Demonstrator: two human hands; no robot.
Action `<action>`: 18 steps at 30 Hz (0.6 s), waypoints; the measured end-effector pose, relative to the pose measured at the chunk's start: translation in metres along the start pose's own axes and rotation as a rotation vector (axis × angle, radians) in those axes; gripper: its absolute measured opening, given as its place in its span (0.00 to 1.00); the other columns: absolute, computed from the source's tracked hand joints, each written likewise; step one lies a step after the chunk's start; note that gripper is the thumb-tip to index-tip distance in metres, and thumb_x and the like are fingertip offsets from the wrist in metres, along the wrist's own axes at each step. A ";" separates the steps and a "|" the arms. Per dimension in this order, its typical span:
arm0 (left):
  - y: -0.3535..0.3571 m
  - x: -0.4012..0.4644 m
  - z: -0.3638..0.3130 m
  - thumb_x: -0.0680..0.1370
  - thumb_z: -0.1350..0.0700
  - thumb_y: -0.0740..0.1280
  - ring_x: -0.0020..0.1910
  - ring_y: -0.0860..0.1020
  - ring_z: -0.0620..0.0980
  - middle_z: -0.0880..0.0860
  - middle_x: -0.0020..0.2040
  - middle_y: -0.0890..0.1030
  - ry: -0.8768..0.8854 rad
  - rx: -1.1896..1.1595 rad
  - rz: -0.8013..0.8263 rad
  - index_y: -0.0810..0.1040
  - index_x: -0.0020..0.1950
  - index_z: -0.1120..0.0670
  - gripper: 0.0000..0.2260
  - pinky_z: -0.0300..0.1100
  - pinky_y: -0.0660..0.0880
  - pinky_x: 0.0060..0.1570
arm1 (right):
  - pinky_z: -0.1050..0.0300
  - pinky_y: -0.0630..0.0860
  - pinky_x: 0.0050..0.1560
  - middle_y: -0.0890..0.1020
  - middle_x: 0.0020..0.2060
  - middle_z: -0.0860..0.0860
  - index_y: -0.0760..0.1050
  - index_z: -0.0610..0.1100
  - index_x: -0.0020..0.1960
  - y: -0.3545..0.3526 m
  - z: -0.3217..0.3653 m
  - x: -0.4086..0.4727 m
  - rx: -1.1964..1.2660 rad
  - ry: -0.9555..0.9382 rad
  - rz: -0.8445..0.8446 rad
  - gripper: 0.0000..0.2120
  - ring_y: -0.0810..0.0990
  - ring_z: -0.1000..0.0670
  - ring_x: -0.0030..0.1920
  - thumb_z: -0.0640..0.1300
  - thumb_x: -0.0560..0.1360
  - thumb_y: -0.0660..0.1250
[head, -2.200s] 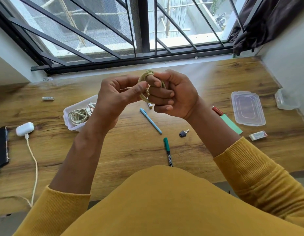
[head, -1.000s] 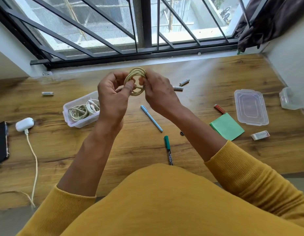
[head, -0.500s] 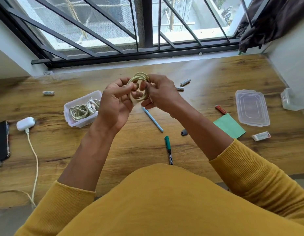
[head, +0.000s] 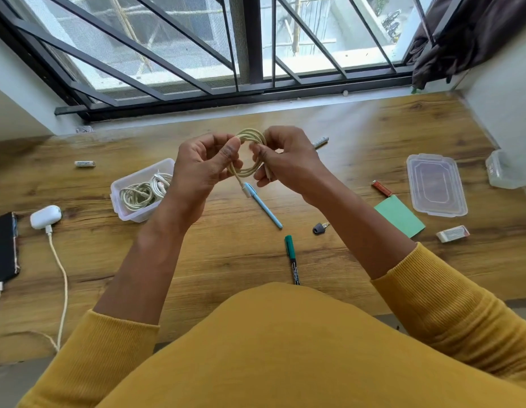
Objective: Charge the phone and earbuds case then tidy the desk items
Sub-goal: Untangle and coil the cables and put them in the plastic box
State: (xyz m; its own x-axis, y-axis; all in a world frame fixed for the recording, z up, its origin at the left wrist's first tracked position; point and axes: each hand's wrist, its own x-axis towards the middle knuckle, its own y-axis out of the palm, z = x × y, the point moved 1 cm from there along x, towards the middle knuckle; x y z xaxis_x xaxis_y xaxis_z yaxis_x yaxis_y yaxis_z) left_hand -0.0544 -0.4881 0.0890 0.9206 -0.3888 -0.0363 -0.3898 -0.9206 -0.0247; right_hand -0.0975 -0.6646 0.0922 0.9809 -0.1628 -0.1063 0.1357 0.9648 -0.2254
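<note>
A coiled cream cable (head: 251, 136) hangs above the desk middle, held between both hands. My left hand (head: 201, 169) pinches its left side with thumb and fingers. My right hand (head: 288, 160) grips the right side, and one plug end dangles below the coil. At the far left a white earbuds case (head: 45, 216) has a cable plugged in, beside a black phone (head: 2, 248) with a plug at its lower end. A clear plastic box (head: 123, 213) left of my hands holds more coiled cables.
On the wooden desk (head: 226, 260) lie a blue pen (head: 264, 207), a green marker (head: 291, 257), a key (head: 320, 228), a green notepad (head: 400, 216), a clear lid (head: 435, 184), an eraser (head: 451, 233), a red lighter (head: 381, 188), batteries (head: 84, 163) and a small container (head: 501, 172).
Both hands kept turning the coil and shifted their grips on it. A plug end now dangles below the coil. The desk items have not moved.
</note>
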 end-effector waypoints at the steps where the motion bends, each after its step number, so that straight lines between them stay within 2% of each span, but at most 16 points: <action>1: 0.000 0.001 0.002 0.82 0.54 0.71 0.45 0.81 0.53 0.53 0.43 0.81 0.013 0.022 -0.022 0.83 0.60 0.61 0.12 0.50 0.83 0.52 | 0.47 0.86 0.38 0.84 0.41 0.41 0.77 0.39 0.61 0.000 0.001 -0.001 -0.004 -0.036 -0.041 0.09 0.87 0.46 0.35 0.37 0.82 0.70; 3: 0.000 0.001 0.006 0.84 0.56 0.70 0.44 0.81 0.52 0.53 0.42 0.82 0.037 0.054 -0.080 0.84 0.59 0.62 0.10 0.50 0.83 0.52 | 0.50 0.85 0.34 0.85 0.39 0.41 0.73 0.42 0.68 -0.002 0.001 -0.003 -0.012 -0.149 -0.091 0.18 0.87 0.47 0.33 0.36 0.81 0.72; 4: 0.000 0.001 0.007 0.84 0.57 0.69 0.43 0.81 0.52 0.53 0.42 0.83 0.047 0.066 -0.110 0.84 0.58 0.61 0.09 0.49 0.83 0.51 | 0.51 0.85 0.34 0.85 0.38 0.41 0.73 0.43 0.70 -0.001 0.002 -0.004 -0.021 -0.210 -0.097 0.19 0.87 0.47 0.33 0.36 0.81 0.71; 6: 0.000 0.002 0.007 0.84 0.58 0.70 0.42 0.84 0.53 0.55 0.42 0.85 0.074 0.088 -0.165 0.85 0.58 0.59 0.07 0.48 0.83 0.48 | 0.54 0.84 0.33 0.85 0.38 0.42 0.76 0.42 0.70 0.000 0.001 -0.005 -0.034 -0.276 -0.110 0.17 0.86 0.48 0.33 0.37 0.82 0.70; 9: 0.000 0.002 0.005 0.83 0.59 0.72 0.43 0.88 0.55 0.56 0.44 0.88 0.122 0.143 -0.230 0.85 0.60 0.58 0.08 0.46 0.85 0.46 | 0.56 0.84 0.33 0.86 0.38 0.43 0.80 0.40 0.68 0.002 0.001 -0.003 -0.022 -0.268 -0.120 0.15 0.86 0.49 0.33 0.36 0.82 0.70; 13: 0.000 0.002 0.003 0.82 0.58 0.73 0.44 0.89 0.51 0.54 0.49 0.89 0.169 0.245 -0.271 0.85 0.64 0.60 0.12 0.47 0.86 0.48 | 0.53 0.84 0.35 0.85 0.40 0.42 0.79 0.38 0.69 0.000 0.004 0.002 -0.012 -0.255 -0.050 0.15 0.86 0.47 0.34 0.35 0.82 0.69; 18: -0.001 -0.001 -0.001 0.82 0.57 0.73 0.45 0.89 0.49 0.53 0.53 0.88 0.226 0.290 -0.259 0.83 0.67 0.57 0.14 0.47 0.86 0.48 | 0.52 0.83 0.36 0.84 0.41 0.37 0.79 0.37 0.68 -0.005 0.008 0.006 -0.027 -0.255 0.056 0.14 0.84 0.46 0.34 0.35 0.84 0.67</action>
State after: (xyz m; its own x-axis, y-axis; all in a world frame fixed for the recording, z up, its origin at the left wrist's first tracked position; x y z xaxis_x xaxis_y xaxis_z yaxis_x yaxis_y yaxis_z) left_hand -0.0554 -0.4870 0.0897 0.9582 -0.1750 0.2265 -0.1067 -0.9526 -0.2848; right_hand -0.0910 -0.6691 0.1009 0.9906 -0.0491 0.1276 0.0803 0.9643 -0.2522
